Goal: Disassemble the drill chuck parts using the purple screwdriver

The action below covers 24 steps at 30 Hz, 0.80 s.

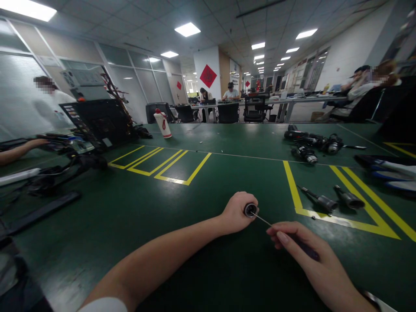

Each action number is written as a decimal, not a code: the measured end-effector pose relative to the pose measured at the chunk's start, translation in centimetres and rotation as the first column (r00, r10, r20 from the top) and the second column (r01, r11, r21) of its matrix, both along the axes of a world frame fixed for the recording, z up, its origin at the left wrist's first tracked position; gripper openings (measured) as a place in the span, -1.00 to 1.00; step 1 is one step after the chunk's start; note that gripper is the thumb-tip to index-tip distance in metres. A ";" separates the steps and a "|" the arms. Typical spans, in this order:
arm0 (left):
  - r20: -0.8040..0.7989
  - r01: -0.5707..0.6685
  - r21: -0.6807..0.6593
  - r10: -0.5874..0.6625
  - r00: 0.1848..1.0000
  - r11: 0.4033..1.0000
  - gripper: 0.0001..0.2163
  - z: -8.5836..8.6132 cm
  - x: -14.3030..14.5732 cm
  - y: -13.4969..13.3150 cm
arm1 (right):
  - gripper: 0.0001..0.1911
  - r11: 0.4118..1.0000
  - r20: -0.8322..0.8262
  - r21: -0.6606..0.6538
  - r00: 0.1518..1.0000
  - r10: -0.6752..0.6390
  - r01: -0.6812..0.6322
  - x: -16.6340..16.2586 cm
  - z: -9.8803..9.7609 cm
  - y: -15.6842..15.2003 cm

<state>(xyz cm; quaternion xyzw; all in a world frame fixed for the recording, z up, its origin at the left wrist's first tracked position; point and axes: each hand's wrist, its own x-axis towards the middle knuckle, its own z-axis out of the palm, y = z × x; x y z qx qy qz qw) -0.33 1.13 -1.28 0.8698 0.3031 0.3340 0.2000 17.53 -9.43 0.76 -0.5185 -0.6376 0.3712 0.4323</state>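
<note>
My left hand (236, 212) is closed in a fist around a small black cylindrical part (250, 210), whose round end faces right. My right hand (300, 245) grips a thin screwdriver (261, 219) by its dark handle. The metal shaft points up-left and its tip is in the end of the cylinder. Both hands hover just above the green table (146, 208), near its front middle.
Two similar dark cylindrical parts (320, 200) (349, 199) lie inside a yellow-taped area at right. More black parts (308, 145) sit farther back right. A white bottle (162, 123) stands at the back. Black equipment (94, 123) and another person's arm (19, 149) are at left. People sit at distant desks.
</note>
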 end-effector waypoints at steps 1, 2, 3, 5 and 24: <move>0.012 -0.005 -0.017 0.005 1.000 1.000 -0.89 0.1 0.0 0.0 | -0.78 1.000 -0.001 0.005 1.000 0.000 0.000 0.0 -0.1 0.0; 0.020 -0.007 -0.032 0.008 1.000 0.999 -0.88 0.1 0.1 0.0 | -0.77 1.000 0.000 0.006 1.000 0.001 -0.001 0.1 -0.1 0.0; 0.024 -0.008 -0.044 0.009 1.000 0.999 -0.88 0.1 0.1 0.0 | -0.77 1.000 0.000 0.007 1.000 0.001 -0.001 0.1 -0.2 0.0; 0.026 -0.009 -0.058 0.011 1.000 0.998 -0.88 0.1 0.1 0.0 | -0.77 1.000 0.003 0.003 1.000 0.000 0.000 0.1 -0.3 0.0; 0.026 -0.028 -0.176 0.033 0.999 0.984 -0.89 0.0 -0.1 0.2 | -0.77 1.000 -0.009 -0.024 1.000 -0.002 0.001 -0.1 0.1 0.0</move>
